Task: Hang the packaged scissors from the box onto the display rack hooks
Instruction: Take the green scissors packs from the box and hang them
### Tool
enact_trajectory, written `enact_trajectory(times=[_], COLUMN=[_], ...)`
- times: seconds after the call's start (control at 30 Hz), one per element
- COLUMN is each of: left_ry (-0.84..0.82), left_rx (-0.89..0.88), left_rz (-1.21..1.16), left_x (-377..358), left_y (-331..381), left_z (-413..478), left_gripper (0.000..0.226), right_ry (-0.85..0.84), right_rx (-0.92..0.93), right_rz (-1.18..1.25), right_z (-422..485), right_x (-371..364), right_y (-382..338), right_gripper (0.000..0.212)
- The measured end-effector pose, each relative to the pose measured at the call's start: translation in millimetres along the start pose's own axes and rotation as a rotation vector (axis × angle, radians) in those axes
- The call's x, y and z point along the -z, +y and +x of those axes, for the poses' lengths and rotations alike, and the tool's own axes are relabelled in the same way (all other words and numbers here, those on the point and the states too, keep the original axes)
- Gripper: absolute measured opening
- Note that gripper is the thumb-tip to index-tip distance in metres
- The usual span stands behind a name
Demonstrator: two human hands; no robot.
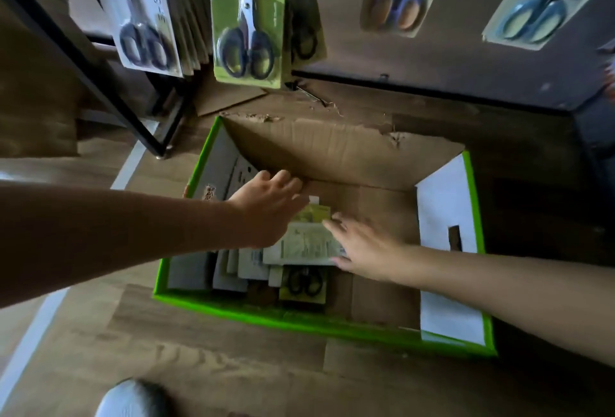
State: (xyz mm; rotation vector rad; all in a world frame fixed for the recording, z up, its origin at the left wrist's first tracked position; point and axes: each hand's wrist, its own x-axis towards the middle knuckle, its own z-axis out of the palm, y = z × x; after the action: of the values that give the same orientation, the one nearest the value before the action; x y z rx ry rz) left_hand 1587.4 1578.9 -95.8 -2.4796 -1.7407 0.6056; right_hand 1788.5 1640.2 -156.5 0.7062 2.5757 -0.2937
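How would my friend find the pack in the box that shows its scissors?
Look in the green-edged box on the floor. Packs are piled along its left side. The pack nearest the person alone shows black scissor handles; the others show pale printed backs.

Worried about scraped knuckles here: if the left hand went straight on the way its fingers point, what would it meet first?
Most likely the brown far wall of the box. The left hand is over the top packet, fingers aimed at that wall; depth is unclear, so the gap is hard to judge.
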Motion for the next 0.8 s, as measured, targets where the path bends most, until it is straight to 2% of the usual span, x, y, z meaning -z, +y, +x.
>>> enact_trajectory(times=[0.03, 0.13, 0.2, 0.27, 0.37, 0.47, 0.5, 0.57, 0.67, 0.73, 0.8], left_ry=[-0.058, -0.13, -0.181, -0.215, -0.135, -0.01, -0.014, -0.123, -0.304, -0.341, -0.37], left_rx=[-0.01, -0.008, 0.01, 0.027, -0.018, -0.19, -0.244, -0.318, -0.258, -0.14, -0.038], left_rz=[-0.008, -0.051, -0.081, -0.078, -0.132, -0.161, -0.171, -0.187, -0.148, -0.151, -0.167], left_x=[-5, -24, -38, -49, -58, -60, -61, -68, -71, -76, -77], left_y=[4, 11, 13, 13, 16, 29, 37, 58, 84, 86, 83], left_z=[0, -4, -11, -16, -17, -7, -3, 8, 22, 28, 30], left_gripper=[0.047, 0.045, 0.047, 0.05, 0.046, 0.031, 0.03, 0.044, 0.066, 0.07, 0.073], right_ry=[-0.075, -0.142, -0.189, -0.155, -0.098, 0.037, 0.048, -0.002, -0.155, -0.22, -0.266], right_rx=[0.022, 0.032, 0.027, 0.045, -0.048, -0.175, -0.22, -0.322, -0.494, -0.563, -0.603], right_rz=[-0.058, -0.16, -0.174, -0.166, 0.17, 0.489, 0.552, 0.664, 0.788, 0.798, 0.785], right_z=[2, 14, 23, 30, 29, 21, 18, 14, 9, 6, 7], right_x=[-9, -24, -25, -22, -10, -3, -3, -7, -19, -25, -29], right_y=[-1, 4, 9, 15, 28, 44, 47, 52, 56, 55, 54], right_gripper=[0.08, 0.091, 0.089, 0.079, 0.052, 0.029, 0.025, 0.019, 0.015, 0.013, 0.019])
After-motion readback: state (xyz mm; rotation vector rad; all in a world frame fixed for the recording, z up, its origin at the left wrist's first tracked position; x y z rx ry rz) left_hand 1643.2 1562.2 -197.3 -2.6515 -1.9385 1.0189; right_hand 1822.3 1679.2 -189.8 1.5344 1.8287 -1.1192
